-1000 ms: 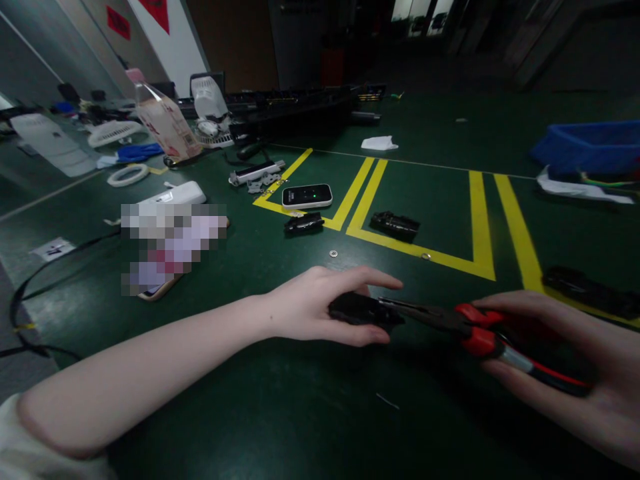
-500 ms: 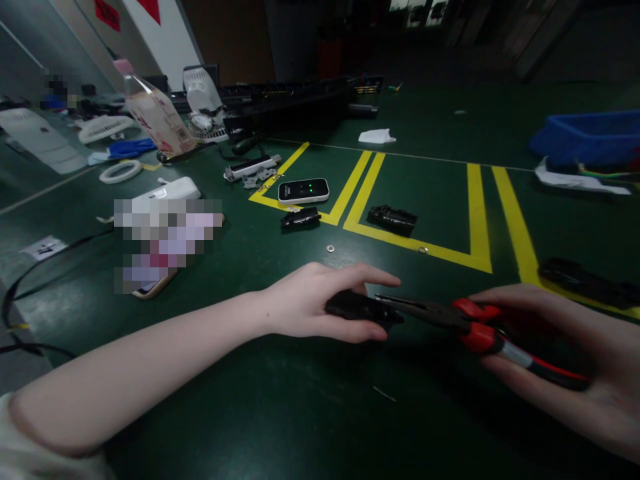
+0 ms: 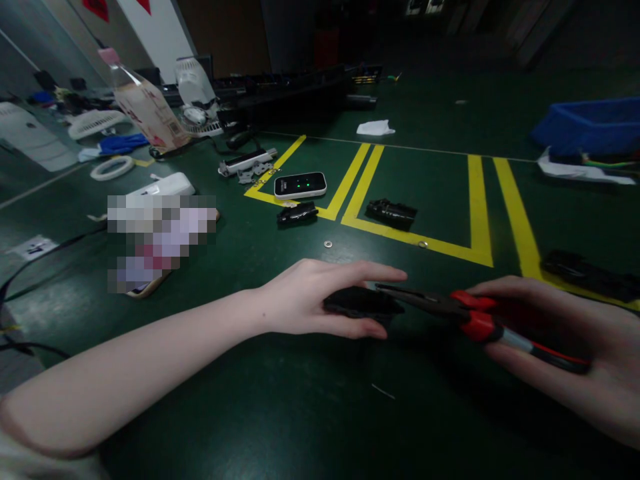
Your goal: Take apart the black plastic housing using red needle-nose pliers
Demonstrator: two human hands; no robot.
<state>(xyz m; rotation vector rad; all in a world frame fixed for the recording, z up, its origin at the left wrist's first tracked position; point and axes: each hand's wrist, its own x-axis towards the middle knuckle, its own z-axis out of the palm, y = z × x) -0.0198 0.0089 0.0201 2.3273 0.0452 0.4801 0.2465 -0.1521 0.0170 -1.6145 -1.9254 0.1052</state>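
Observation:
Low over the green table, my left hand (image 3: 320,297) grips a black plastic part (image 3: 360,303) between thumb and fingers. Much of that part is covered by the hand. From the right, my right hand (image 3: 555,347) is wrapped around the red and black handles of needle-nose pliers (image 3: 445,307). Their jaws point left, with the tip at the upper edge of the black part; whether they touch is unclear. A thin pin-like piece (image 3: 383,391) lies on the table in front. Beyond my left hand rests a small metal ring (image 3: 328,244).
Similar black parts (image 3: 391,212) lie near the yellow tape, one more at the right (image 3: 590,273). A white-edged device with green lights (image 3: 300,185) sits behind. At left are a phone (image 3: 170,247) and a bottle (image 3: 150,110); a blue bin (image 3: 587,127) stands far right.
The view has shifted slightly. The pliers' tip sits a little higher against the black part, and both hands keep their hold.

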